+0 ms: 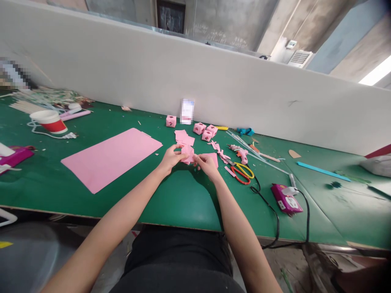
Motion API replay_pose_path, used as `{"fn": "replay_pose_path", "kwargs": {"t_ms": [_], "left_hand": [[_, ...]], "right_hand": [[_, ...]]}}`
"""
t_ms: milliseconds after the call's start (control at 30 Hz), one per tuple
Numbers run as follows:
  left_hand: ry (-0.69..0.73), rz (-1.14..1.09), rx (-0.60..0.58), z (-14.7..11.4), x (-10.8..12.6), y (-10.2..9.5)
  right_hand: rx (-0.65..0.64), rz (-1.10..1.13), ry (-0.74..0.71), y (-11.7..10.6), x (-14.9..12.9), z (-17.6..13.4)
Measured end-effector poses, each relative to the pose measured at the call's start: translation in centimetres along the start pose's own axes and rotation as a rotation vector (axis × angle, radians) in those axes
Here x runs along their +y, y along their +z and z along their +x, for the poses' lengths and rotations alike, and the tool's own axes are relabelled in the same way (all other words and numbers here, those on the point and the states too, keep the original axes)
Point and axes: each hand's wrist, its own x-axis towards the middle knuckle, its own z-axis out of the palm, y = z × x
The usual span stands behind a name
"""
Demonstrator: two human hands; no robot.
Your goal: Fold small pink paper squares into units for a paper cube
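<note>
Between my two hands a folded piece of pink paper [187, 154] is held just above the green table. My left hand [171, 158] is closed on its left side, fingers behind and thumb in front. At its lower right edge my right hand [206, 163] pinches with thumb and forefinger. Partly under the right hand lies a flat pink paper square [213, 158]. Beyond my hands are more pink squares [185, 137]. Folded pink paper boxes with dark diamond-shaped openings stand behind: one box [171, 121] alone, and a group of boxes [199, 128] to its right.
A large pink sheet [111, 160] lies left. On the right are pink scraps [218, 151], red-and-yellow scissors [242, 173], a pink glue gun [242, 154] and a magenta power box [286, 199] with a black cord. A phone [187, 111] leans against the white partition [146, 69]. A paper cup [50, 121] stands far left.
</note>
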Motion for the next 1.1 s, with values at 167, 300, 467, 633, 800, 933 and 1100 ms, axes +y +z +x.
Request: {"fn": "replay_pose_path", "kwargs": {"t_ms": [167,300,467,633,800,933,1100], "left_hand": [[-0.007,-0.047,0.0,0.1,0.26,-0.24],[-0.009,-0.042,0.002,0.21,0.23,-0.31],[-0.019,-0.035,0.026,0.47,-0.17,-0.27],[0.015,-0.101,0.044,0.52,-0.33,-0.07],[0.048,-0.148,0.034,0.52,-0.29,-0.06],[0.042,-0.139,0.022,0.49,-0.25,-0.11],[0.032,-0.146,0.016,0.45,-0.14,-0.12]], "right_hand": [[-0.032,0.041,0.003,-0.2,-0.04,-0.05],[-0.003,-0.024,-0.027,-0.13,0.01,0.0],[0.083,-0.17,-0.155,0.07,-0.12,-0.07],[0.074,-0.023,-0.054,0.27,0.03,0.17],[0.031,0.049,0.004,0.15,-0.04,0.14],[0.006,0.092,0.01,-0.13,-0.09,-0.02],[0.009,0.132,0.036,-0.26,-0.09,-0.05]]}}
